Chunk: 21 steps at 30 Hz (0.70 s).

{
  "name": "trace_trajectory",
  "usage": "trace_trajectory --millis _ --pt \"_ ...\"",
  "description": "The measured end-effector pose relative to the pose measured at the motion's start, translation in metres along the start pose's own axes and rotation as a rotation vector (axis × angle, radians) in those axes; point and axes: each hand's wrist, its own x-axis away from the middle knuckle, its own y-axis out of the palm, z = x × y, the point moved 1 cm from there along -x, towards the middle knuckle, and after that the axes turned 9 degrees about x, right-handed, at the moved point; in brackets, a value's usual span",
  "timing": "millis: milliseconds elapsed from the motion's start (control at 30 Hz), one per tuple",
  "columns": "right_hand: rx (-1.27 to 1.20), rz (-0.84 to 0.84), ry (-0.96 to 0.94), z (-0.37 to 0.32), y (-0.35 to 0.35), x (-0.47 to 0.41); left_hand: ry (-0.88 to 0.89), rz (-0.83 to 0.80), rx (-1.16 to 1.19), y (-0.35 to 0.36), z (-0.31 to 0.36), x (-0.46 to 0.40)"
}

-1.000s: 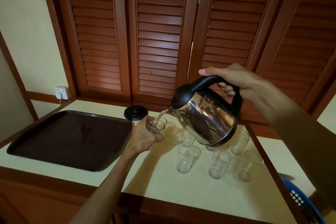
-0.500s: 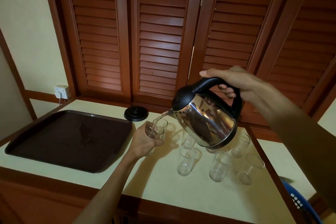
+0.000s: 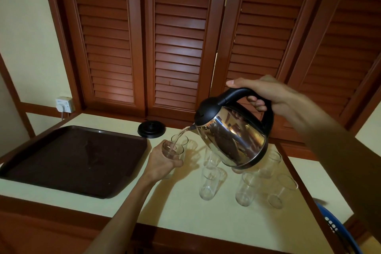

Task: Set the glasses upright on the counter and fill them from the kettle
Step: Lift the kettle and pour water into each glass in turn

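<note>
- My right hand (image 3: pixel 266 94) is wrapped tight round the black handle of the kettle (image 3: pixel 233 136), thumb along the top, fingers curled under
- One kettle, steel body with a black lid, held in the air above the counter (image 3: pixel 175 198) and tipped spout-down to the left
- A thin stream of water (image 3: pixel 181 134) runs from the spout into the glass (image 3: pixel 172 150) I hold
- My left hand (image 3: pixel 162 163) is closed round that glass from below and the side; it is upright, at the counter's middle, just right of the tray (image 3: pixel 72 161); I cannot tell whether its foot touches the counter
- A second glass (image 3: pixel 181 140) stands right behind it, rim showing
- Right of these, under and around the kettle, I count five more upright glasses: front three (image 3: pixel 209 184) (image 3: pixel 246 190) (image 3: pixel 281 193) in a row, two behind (image 3: pixel 211 158) (image 3: pixel 270 164), partly hidden by the kettle
- Seven glasses I can make out; more may sit behind the kettle, I cannot tell
- One dark brown tray, lying flat on the counter's left half
- One black kettle base (image 3: pixel 151 129) at the back of the counter, near the tray's far corner
- One wall socket (image 3: pixel 64 104) at left, with a plug in it
- One blue basket (image 3: pixel 338 233) at the lower right edge, below the counter
</note>
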Motion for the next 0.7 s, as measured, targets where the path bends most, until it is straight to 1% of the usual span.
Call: trace_trajectory --millis 333,700 --pt "-0.027 -0.001 0.011 0.006 0.001 0.001 -0.012 -0.010 0.017 0.000 -0.009 -0.002" --pt "-0.084 -0.034 -0.006 0.011 0.001 0.006 -0.011 -0.030 0.061 0.001 -0.001 0.000"
